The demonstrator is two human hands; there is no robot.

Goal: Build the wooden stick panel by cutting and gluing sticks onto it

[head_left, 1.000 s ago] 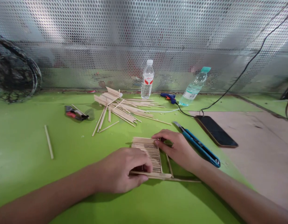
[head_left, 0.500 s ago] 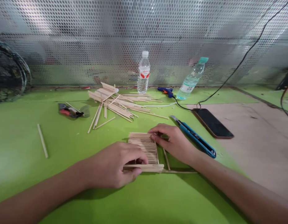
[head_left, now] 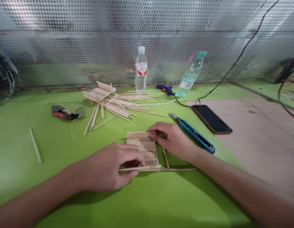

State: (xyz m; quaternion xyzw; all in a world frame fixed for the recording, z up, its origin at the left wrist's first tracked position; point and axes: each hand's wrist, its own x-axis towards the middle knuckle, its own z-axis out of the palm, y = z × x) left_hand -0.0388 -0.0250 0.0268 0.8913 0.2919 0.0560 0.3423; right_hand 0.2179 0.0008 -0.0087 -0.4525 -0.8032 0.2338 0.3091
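Note:
A small panel of thin wooden sticks [head_left: 147, 148], laid side by side in a frame, lies flat on the green table. My left hand [head_left: 118, 166] is closed on its near edge, thumb in front and fingers behind the edge strip [head_left: 147, 167]. My right hand [head_left: 172, 139] pinches the far right corner of the panel with thumb and fingertips. Thinner sticks extend right from the panel as an open frame [head_left: 166, 157], partly hidden by my right hand and forearm. A blue utility knife [head_left: 195, 134], its blade out, lies just beyond my right forearm.
Behind the panel lies a pile of loose sticks [head_left: 118, 106] with a stick-built piece [head_left: 99, 94]. A blue glue gun [head_left: 164, 88], two water bottles [head_left: 140, 74] [head_left: 191, 76] and a phone [head_left: 212, 118] stand or lie further back. Pliers [head_left: 63, 113] and a single stick [head_left: 35, 145] are left.
The whole view has shifted, so everything sits further left and most things slightly higher. The panel's near edge strip looks thinner from here. Both hands keep their holds.

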